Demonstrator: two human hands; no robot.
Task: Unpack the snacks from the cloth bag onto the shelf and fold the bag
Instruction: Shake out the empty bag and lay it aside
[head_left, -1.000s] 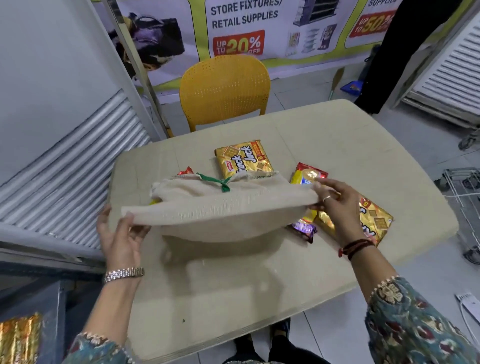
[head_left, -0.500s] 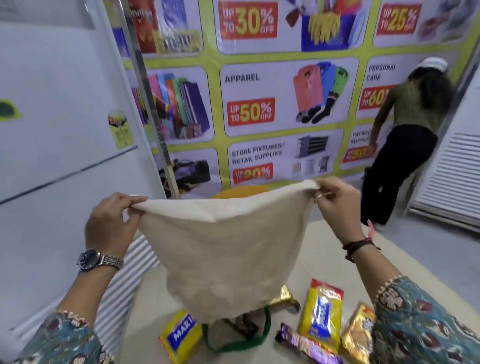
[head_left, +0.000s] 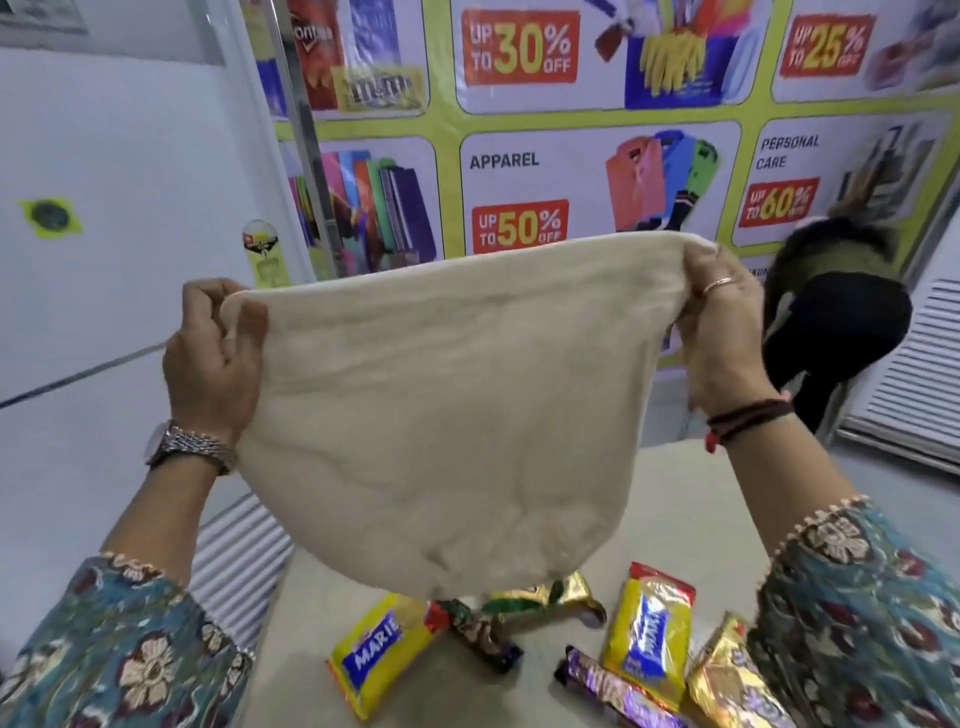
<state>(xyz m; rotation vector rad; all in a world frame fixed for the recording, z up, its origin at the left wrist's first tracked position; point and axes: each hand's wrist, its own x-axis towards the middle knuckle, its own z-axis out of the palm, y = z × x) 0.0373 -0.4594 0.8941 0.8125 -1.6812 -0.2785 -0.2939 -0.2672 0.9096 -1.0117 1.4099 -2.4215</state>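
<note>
A cream cloth bag (head_left: 447, 405) hangs upside down in the air, stretched between my hands. My left hand (head_left: 213, 358) grips its left corner and my right hand (head_left: 722, 332) grips its right corner. Below the bag, several snack packets lie on the beige table (head_left: 691, 493): a yellow Marie pack (head_left: 374, 657), a second yellow Marie pack (head_left: 649, 634), a gold packet (head_left: 545, 597), a dark chocolate bar (head_left: 483, 639), a purple bar (head_left: 618, 696) and a gold cracker pack (head_left: 732, 680). The bag's mouth and handles are hidden behind its lower edge.
A wall of retail posters (head_left: 571, 156) fills the background. A white panel (head_left: 114, 234) with slatted shelving (head_left: 234, 561) stands at the left. A person in dark clothes (head_left: 836, 322) bends over at the right, beside another slatted panel (head_left: 919, 374).
Both hands lifted the bag from the table up into the air, mouth downward, and more snack packets now lie on the table beneath it. My view tilted up toward the poster wall.
</note>
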